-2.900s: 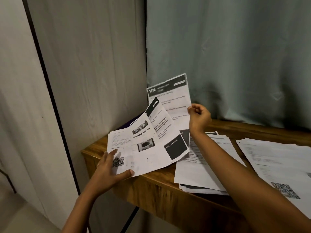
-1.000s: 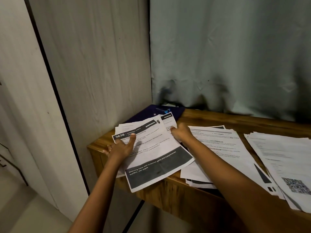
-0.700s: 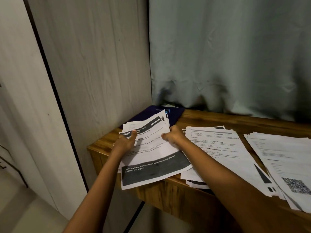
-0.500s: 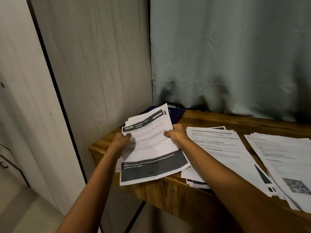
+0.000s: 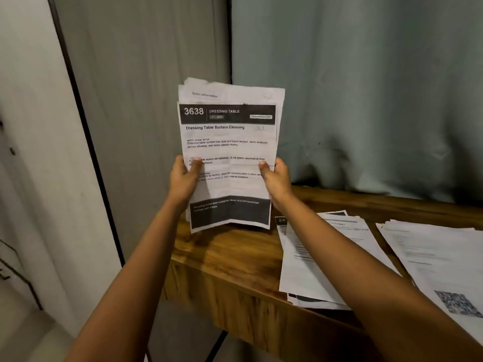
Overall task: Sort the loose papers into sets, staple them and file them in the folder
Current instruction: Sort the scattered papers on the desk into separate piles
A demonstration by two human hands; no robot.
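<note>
I hold a set of papers point(image 5: 230, 142) upright above the left end of the wooden table point(image 5: 230, 257). Its front sheet has a black header reading "3638 Dressing Table" and a dark band at the bottom. My left hand point(image 5: 184, 178) grips the left edge with the thumb on the front. My right hand point(image 5: 275, 178) grips the right edge the same way. The sheets behind stick out unevenly at the top. The lower edges hang just above the tabletop. The folder and a stapler are not visible.
A second pile of papers point(image 5: 318, 259) lies on the table to the right of my arms. A third pile point(image 5: 439, 259) with a QR code lies further right. A grey curtain point(image 5: 366, 87) hangs behind the table, and a wooden panel point(image 5: 146, 100) stands on the left.
Both hands gathered the left pile of sheets off the table and raised it upright. The dark blue folder seen behind the pile earlier is now hidden.
</note>
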